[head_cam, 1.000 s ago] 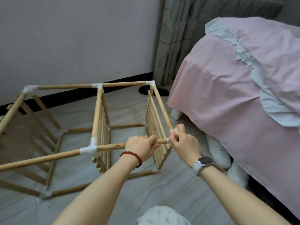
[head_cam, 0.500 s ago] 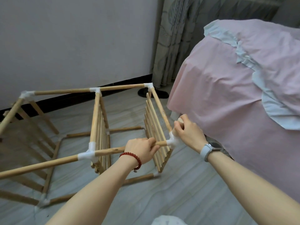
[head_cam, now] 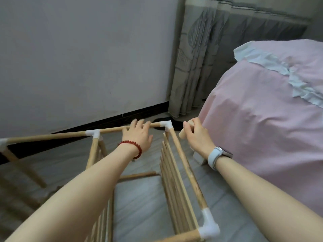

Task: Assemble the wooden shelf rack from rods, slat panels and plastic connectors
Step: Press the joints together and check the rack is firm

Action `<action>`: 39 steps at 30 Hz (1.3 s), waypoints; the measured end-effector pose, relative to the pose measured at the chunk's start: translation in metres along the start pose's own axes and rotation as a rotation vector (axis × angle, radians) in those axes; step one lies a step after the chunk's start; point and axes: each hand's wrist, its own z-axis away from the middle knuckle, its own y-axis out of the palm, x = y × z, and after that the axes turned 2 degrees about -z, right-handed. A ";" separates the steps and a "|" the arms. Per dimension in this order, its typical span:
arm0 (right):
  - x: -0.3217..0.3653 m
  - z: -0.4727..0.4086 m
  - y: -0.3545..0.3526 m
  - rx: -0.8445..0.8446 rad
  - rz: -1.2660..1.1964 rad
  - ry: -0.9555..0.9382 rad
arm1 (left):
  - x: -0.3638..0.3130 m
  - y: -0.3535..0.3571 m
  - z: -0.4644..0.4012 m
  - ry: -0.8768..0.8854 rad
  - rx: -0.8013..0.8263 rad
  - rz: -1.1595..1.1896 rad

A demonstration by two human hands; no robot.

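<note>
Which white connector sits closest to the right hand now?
The far corner connector, just left of the right hand; the mid-rail connector and near corner connector sit farther off.

Pale wood rods [head_cam: 185, 165], white connectors [head_cam: 208, 227], pink bedcover [head_cam: 262, 119], grey leaf-patterned curtain [head_cam: 195, 49].

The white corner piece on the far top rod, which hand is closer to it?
About equal, perhaps the left. The left hand rests on the far rod just left of the white corner connector; the right hand, gripping a short wooden piece, is just right of it.

Bed [head_cam: 262, 119] crowds rack [head_cam: 181, 165] rightward.
</note>
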 end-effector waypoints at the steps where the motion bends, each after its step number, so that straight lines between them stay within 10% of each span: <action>1: -0.002 -0.009 0.002 -0.002 0.010 -0.004 | 0.002 0.003 -0.015 -0.021 0.009 0.003; 14: 0.041 -0.082 0.003 -0.299 0.174 -0.336 | 0.001 0.055 -0.030 -0.067 -0.298 0.090; 19: 0.016 -0.070 0.034 0.109 0.549 -0.204 | 0.003 0.056 -0.032 -0.068 -0.284 0.083; 24: 0.042 -0.087 0.011 -0.239 0.141 -0.233 | 0.003 0.057 -0.033 -0.072 -0.264 0.078; 28: 0.016 -0.054 0.045 0.140 0.551 -0.213 | 0.002 0.055 -0.032 -0.081 -0.237 0.082; 34: 0.044 -0.071 0.018 -0.224 0.156 -0.244 | 0.003 0.053 -0.032 -0.076 -0.199 0.090; 39: 0.022 -0.054 0.049 0.126 0.592 -0.198 | 0.003 0.049 -0.033 -0.074 -0.170 0.098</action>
